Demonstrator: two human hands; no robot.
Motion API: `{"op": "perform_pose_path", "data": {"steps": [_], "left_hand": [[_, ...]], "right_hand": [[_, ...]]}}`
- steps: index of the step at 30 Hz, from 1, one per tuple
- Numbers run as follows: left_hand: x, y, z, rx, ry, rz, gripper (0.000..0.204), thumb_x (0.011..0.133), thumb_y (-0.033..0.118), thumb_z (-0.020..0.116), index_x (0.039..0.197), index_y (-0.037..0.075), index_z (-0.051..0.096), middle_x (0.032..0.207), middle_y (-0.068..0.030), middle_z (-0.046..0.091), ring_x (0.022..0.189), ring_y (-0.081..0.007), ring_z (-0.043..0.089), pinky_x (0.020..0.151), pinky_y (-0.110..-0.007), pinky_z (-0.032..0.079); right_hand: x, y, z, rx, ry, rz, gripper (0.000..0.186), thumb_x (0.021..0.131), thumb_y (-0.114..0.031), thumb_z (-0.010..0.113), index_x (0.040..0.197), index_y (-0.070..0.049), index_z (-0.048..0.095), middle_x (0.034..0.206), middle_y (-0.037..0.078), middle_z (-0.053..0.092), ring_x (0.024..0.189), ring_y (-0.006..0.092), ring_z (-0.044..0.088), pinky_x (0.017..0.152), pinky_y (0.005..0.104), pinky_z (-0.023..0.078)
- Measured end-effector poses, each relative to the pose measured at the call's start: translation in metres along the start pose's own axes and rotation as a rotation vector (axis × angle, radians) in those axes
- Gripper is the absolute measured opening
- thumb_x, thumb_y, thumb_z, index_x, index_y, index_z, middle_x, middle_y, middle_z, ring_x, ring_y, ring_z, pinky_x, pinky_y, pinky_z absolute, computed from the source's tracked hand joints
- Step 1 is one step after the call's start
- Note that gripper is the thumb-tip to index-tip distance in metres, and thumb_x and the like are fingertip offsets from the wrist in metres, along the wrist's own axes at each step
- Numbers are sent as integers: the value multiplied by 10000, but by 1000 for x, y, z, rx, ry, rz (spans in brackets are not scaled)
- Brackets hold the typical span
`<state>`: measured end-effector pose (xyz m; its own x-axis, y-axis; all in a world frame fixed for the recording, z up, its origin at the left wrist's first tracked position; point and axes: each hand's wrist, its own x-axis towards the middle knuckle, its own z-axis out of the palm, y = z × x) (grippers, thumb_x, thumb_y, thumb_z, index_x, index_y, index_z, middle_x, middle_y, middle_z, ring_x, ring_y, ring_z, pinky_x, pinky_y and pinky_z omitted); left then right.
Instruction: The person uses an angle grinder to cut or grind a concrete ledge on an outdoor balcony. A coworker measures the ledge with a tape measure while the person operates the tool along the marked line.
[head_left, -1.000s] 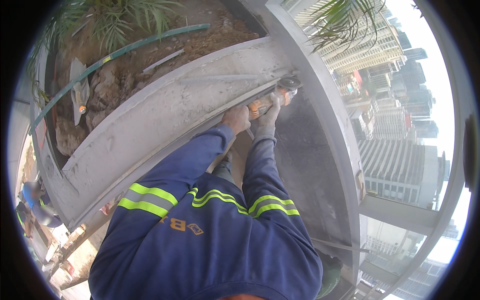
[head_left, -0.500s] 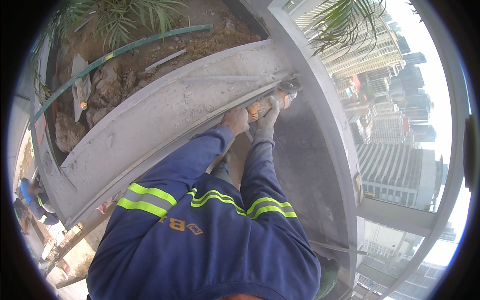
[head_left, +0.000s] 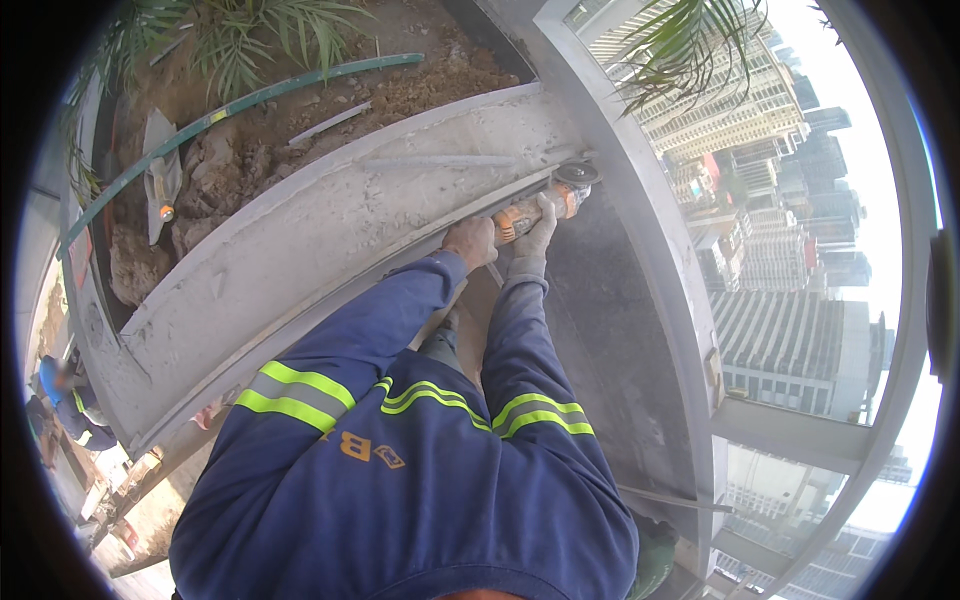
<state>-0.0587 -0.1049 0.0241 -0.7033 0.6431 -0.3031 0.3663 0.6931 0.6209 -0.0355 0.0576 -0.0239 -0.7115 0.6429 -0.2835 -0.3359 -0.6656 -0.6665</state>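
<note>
In the head view, both hands are on an orange-and-grey angle grinder (head_left: 518,218), which sits at the far right end of the pale concrete ledge (head_left: 330,205), beside the grey frame (head_left: 650,190). The left hand (head_left: 470,243) has its fingers closed around the rear of the body; the right hand (head_left: 537,230) grips it farther forward, fingers curled around the casing near the disc (head_left: 576,173) (whether the disc touches the concrete, I cannot tell). Beyond the ledge lies brown soil (head_left: 440,65), crossed by a curved green strip (head_left: 300,77), with a trowel-like tool (head_left: 161,185) partly beneath it.
</note>
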Motion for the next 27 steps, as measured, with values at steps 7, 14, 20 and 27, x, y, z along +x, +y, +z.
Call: {"op": "perform_pose_path", "data": {"steps": [7, 14, 20, 27], "left_hand": [[-7, -5, 2, -13, 12, -7, 309, 749, 130, 726, 1027, -5, 712, 1082, -237, 718, 1037, -385, 698, 914, -475, 565], [-1, -6, 5, -38, 4, 28, 331, 733, 126, 684, 1027, -27, 697, 1074, -265, 703, 1049, -414, 683, 910, -505, 554], [0, 1, -1, -28, -46, -23, 333, 767, 145, 715, 1068, 4, 692, 1127, -224, 707, 1088, -374, 681, 922, -490, 557], [8, 3, 3, -27, 18, -15, 312, 742, 142, 720, 1019, -1, 716, 1065, -230, 722, 1036, -375, 700, 901, -463, 567]], "right_hand": [[-37, -7, 34, 10, 47, 46, 266, 852, -214, 663, 1044, -46, 590, 946, 82, 635, 827, 253, 663, 754, 402, 575], [-31, -9, 30, -14, 51, 23, 282, 843, -226, 674, 1045, -50, 588, 939, 87, 640, 824, 248, 662, 744, 392, 571], [-15, -5, 17, -20, 33, 0, 256, 847, -207, 675, 1039, -62, 588, 936, 81, 637, 816, 235, 666, 743, 380, 571], [-4, -8, 13, -34, -2, 11, 267, 853, -189, 671, 1063, -50, 584, 956, 79, 630, 828, 248, 668, 749, 388, 576]]}}
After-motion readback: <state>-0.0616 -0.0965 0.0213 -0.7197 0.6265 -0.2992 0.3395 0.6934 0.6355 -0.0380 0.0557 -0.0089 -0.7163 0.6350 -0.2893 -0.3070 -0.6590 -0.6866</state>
